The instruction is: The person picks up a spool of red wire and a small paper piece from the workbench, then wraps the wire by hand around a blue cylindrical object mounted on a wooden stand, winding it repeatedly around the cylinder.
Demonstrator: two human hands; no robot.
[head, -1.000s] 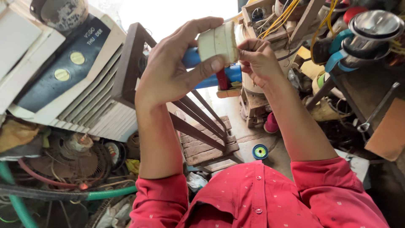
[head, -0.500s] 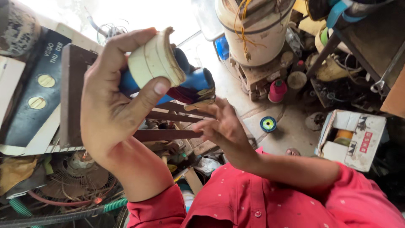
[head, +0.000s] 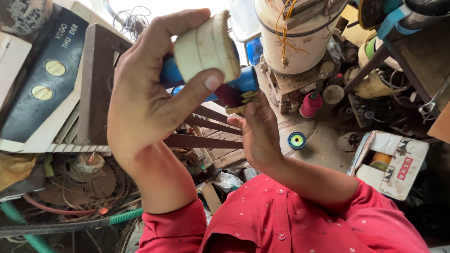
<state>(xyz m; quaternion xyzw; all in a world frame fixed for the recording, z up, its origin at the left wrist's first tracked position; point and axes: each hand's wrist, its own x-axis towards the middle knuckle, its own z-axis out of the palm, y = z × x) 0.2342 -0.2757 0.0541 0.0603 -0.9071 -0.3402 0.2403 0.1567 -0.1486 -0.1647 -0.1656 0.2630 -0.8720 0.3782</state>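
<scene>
My left hand [head: 145, 107] is raised close to the camera and grips a cream-coloured cylindrical cap [head: 206, 47] between thumb and fingers. The cap sits on a blue tube [head: 243, 79] that runs behind it. A dark red and yellow piece [head: 239, 96] hangs just below the tube's right end. My right hand [head: 258, 136] is lower, its back towards me, with the fingertips up against that dark red piece. Whether they pinch it is hidden. Both sleeves are red.
A dark wooden slatted frame [head: 93, 79] and a white and black appliance panel [head: 42, 79] stand left. A pale tank with yellow wires [head: 290, 33], a pink thread spool [head: 311, 103], a small round spool [head: 296, 139], an open cardboard box [head: 398, 164], a fan guard [head: 89, 178] and a green hose [head: 122, 216] surround me.
My right hand left the cream cap and dropped below the blue tube, then rose to the dark red piece. My left hand brought the cap closer to the camera.
</scene>
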